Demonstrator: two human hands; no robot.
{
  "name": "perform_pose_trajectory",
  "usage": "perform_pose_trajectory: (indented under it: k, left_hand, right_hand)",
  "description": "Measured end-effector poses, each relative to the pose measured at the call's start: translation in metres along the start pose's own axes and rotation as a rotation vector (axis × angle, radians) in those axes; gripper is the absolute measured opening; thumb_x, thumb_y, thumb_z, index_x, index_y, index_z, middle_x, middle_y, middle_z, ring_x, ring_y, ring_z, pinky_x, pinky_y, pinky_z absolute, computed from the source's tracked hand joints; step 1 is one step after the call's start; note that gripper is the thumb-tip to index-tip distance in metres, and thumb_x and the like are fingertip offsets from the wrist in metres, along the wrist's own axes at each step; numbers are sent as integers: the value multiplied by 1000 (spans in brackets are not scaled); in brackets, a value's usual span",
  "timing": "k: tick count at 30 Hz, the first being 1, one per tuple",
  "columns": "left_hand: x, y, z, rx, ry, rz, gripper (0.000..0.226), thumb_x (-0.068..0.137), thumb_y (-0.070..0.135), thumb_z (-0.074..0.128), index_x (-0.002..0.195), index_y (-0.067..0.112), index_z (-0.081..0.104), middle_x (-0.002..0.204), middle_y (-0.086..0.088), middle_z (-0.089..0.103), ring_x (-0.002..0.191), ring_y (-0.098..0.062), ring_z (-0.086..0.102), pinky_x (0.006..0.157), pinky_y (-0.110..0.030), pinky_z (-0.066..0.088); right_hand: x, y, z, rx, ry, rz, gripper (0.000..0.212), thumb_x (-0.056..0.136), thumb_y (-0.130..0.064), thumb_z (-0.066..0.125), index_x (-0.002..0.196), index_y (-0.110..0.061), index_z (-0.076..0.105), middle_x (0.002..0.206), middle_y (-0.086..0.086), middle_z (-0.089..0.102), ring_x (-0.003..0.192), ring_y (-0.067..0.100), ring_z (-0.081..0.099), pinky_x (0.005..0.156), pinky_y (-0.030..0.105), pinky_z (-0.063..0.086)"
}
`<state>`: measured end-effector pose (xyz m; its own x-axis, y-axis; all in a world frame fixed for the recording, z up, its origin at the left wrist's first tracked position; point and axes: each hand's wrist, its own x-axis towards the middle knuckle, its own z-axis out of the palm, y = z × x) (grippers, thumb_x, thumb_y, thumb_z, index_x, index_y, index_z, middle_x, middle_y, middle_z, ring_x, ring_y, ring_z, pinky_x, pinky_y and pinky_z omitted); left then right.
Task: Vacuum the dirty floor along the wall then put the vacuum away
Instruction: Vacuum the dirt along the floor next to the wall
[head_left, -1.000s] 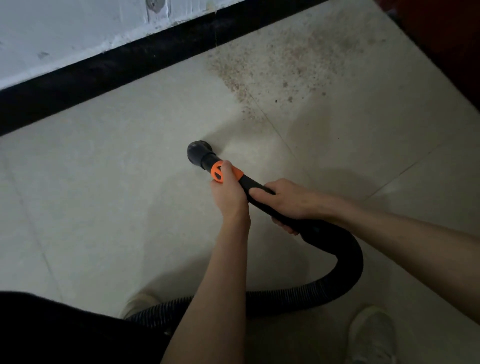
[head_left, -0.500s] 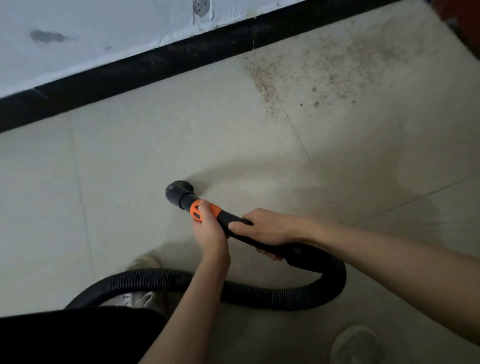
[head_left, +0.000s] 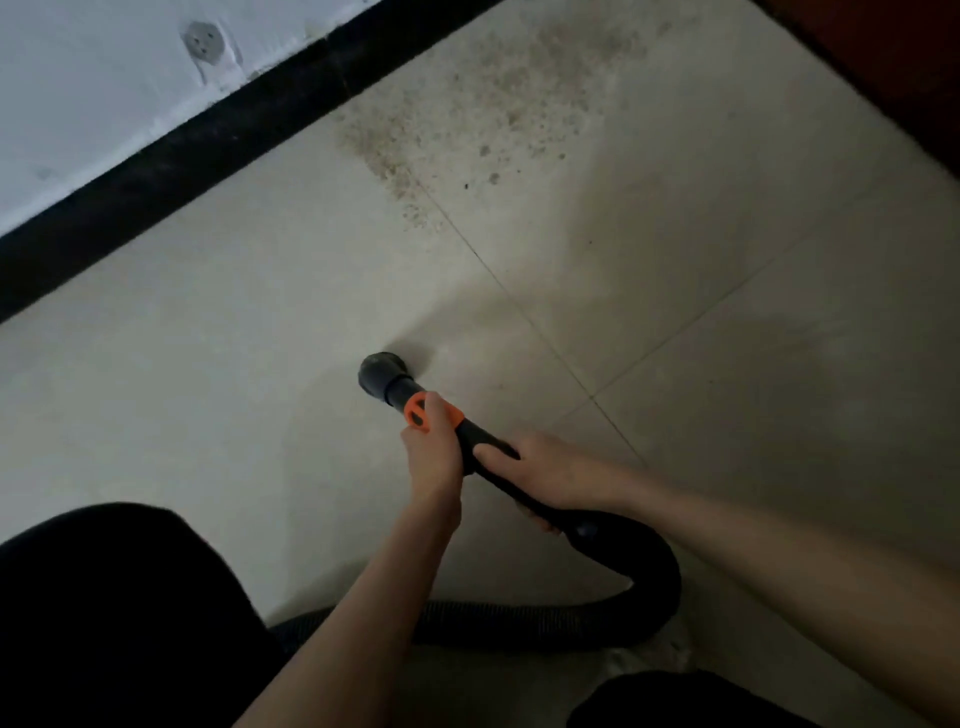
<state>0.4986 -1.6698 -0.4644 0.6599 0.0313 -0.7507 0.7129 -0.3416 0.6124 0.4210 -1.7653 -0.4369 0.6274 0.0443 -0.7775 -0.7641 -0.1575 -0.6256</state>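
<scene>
Near the black skirting board (head_left: 171, 171) at the foot of a white wall (head_left: 88, 88), a vacuum wand (head_left: 483, 452) is held low over a pale tiled floor (head_left: 218, 364), its round dark nozzle (head_left: 382, 374) set on or just above a clean-looking tile. The left hand (head_left: 434, 457) is wrapped around the wand at its orange collar (head_left: 421, 413), fingers closed on it, while the right hand (head_left: 550, 473) is closed around the black grip just behind. A ribbed, flexible hose (head_left: 519, 621) is looped from the grip back toward the near edge of the floor. The vacuuming step is judged to be under way and unfinished: a gritty scatter of brown dirt (head_left: 467, 119) lies well apart from the nozzle, spread against the skirting toward the far right corner. A forward push across the grout line (head_left: 519, 306) into that patch appears to be called for next, with the nozzle kept flat on the smooth tile. The vacuum's body is not shown.
</scene>
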Motion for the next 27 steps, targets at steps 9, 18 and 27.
perform_pose_trajectory:
  k: [9, 18, 27]
  left_hand:
    - [-34, 10, 17, 272, -323, -13, 39, 98, 45, 35, 102, 9, 49, 82, -5, 53, 78, -19, 55, 62, -29, 46]
    - [-40, 6, -2, 419, -507, -1, 39, 98, 44, 34, 84, 12, 51, 78, -6, 52, 75, -20, 54, 72, -34, 46]
    - [-54, -3, 40, 637, -718, 88, 46, 101, 44, 32, 109, 5, 55, 98, -11, 54, 84, -22, 54, 66, -28, 41]
  right_hand:
    - [-50, 6, 26, 242, 273, 144, 42, 100, -49, 38, 81, -13, 49, 56, 12, 53, 41, 25, 53, 40, 27, 44]
    - [-69, -8, 65, 447, 404, 195, 43, 102, -45, 37, 81, -11, 50, 62, 15, 55, 43, 26, 54, 41, 27, 45]
    - [-70, 25, 73, 551, 736, 285, 43, 101, -46, 39, 77, -14, 53, 53, 10, 56, 43, 26, 54, 46, 31, 45]
